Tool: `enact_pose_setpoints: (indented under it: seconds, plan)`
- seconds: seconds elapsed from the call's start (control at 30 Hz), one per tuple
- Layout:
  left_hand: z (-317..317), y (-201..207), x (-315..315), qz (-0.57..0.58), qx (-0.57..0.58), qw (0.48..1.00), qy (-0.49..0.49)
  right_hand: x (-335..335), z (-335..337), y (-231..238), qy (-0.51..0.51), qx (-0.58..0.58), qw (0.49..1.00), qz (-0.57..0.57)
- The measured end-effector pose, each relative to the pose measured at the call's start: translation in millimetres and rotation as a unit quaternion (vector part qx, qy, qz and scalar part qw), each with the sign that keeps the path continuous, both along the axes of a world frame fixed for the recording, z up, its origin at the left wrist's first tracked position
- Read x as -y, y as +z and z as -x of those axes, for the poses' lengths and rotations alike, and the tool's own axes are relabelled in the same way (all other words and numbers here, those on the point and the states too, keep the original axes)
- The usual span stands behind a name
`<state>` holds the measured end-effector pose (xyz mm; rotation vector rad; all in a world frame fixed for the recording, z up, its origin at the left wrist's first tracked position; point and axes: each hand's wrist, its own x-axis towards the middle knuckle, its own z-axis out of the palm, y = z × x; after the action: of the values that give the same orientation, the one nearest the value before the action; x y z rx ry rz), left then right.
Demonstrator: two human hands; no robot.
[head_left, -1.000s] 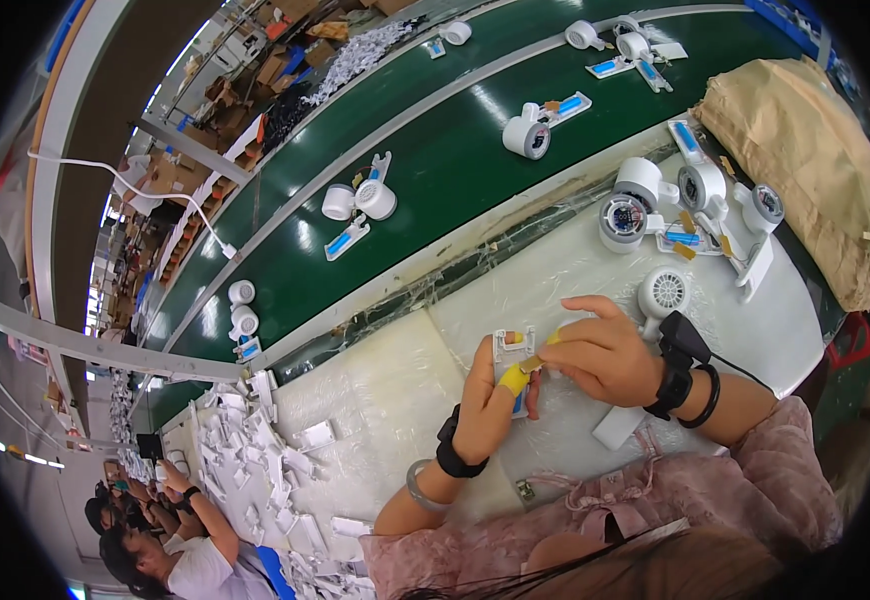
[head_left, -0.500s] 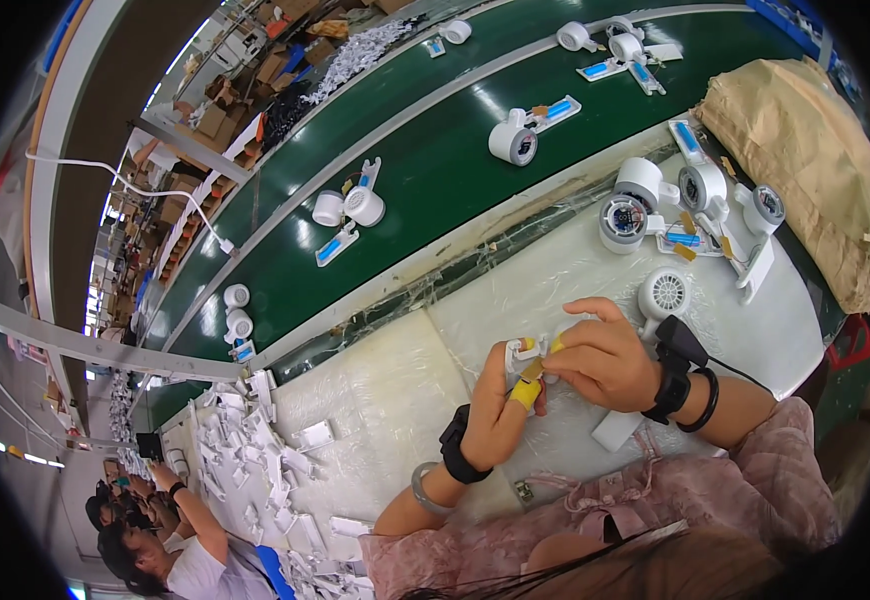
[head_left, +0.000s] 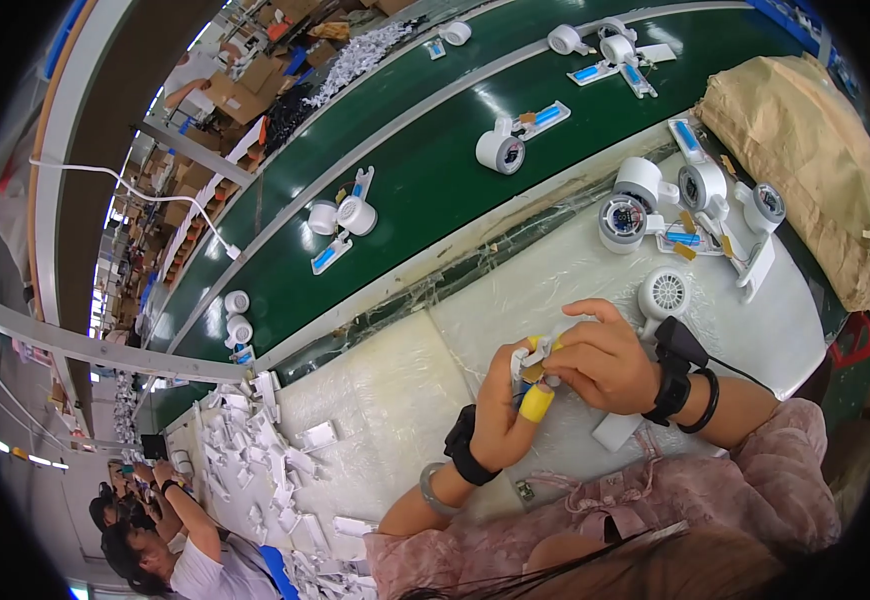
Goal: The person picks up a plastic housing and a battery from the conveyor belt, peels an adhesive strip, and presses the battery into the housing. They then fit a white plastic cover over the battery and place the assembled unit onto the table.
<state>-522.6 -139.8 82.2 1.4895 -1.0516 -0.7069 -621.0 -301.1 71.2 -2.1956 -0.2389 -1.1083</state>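
My left hand (head_left: 503,415) is closed around a small white plastic fan part (head_left: 519,362), its fingers partly wrapped in yellow. Against that part sits a brown circuit board (head_left: 533,373). My right hand (head_left: 605,365) pinches at the same piece from the other side, middle fingers bent and one finger raised. Fingers cover much of the piece, so its full shape is hidden. Just beyond my right wrist lies a white fan head (head_left: 665,292) with a round grille. A flat white piece (head_left: 616,430) lies below the right hand.
Several fan assemblies with blue batteries (head_left: 683,238) lie at the right of the plastic-covered table. Beyond it runs a green conveyor (head_left: 425,170) carrying more. White plastic parts (head_left: 265,440) are heaped at left. Brown paper (head_left: 795,170) covers the far right corner. A co-worker (head_left: 190,550) sits lower left.
My left hand has tilted and moved slightly right, bringing more of its yellow-wrapped thumb into view. My right hand stays nearly still. The fan assemblies on the conveyor have shifted a little left.
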Motion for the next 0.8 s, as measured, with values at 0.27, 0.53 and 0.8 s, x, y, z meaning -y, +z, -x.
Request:
enact_pose_setpoints:
  seconds: [0.27,0.53,0.8]
  plan:
    - [4.5,-2.6,0.4,-0.017,-0.035,0.999,0.031,-1.4,1.0,-0.1,-0.005,-0.004,1.000,0.000]
    - [2.6,-0.8,2.1,0.017,0.024,0.998,0.052,-3.0,-0.9,-0.7,-0.011,-0.009,1.000,0.008]
    - [-6.7,13.4,-0.5,-0.035,-0.018,0.996,0.080,-5.1,-0.8,2.7,-0.020,-0.019,0.999,0.019]
